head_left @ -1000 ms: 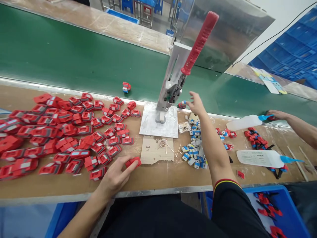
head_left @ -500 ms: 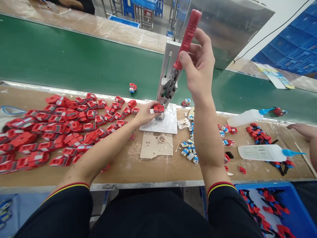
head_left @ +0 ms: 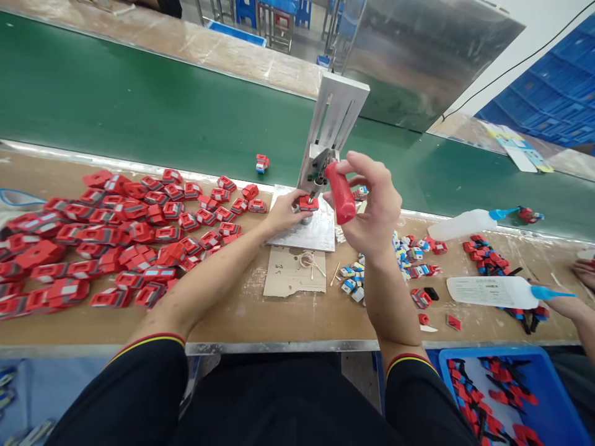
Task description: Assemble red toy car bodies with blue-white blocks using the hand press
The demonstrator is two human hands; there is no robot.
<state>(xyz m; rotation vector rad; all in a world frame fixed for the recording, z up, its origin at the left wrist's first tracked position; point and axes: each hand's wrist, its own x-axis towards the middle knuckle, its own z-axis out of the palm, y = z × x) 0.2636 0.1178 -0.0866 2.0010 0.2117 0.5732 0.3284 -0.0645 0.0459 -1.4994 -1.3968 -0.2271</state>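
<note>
My right hand (head_left: 372, 204) is closed round the red lever handle (head_left: 341, 193) of a small metal hand press (head_left: 332, 118), the handle lowered toward me. Under the press's plunger my left hand (head_left: 287, 214) pinches a small red plastic toy part (head_left: 307, 203), which sits over the post on the metal base plate (head_left: 304, 235). The plunger tip appears to meet the top of the part. A piece of cardboard (head_left: 294, 282) with cotton swabs and a small round dish lies in front of the base.
Many red toy parts (head_left: 139, 229) cover the left of the bench. White-and-blue parts (head_left: 356, 279) and two squeeze bottles (head_left: 488, 291) lie to the right. A blue bin (head_left: 564, 396) holds red and black pieces. A co-worker's hand (head_left: 564, 303) is at far right. A green belt (head_left: 186, 105) runs behind.
My right hand has pulled the red handle down from upright. My left hand still holds the red part under the plunger. A co-worker's hand now appears by the nearer bottle's tip.
</note>
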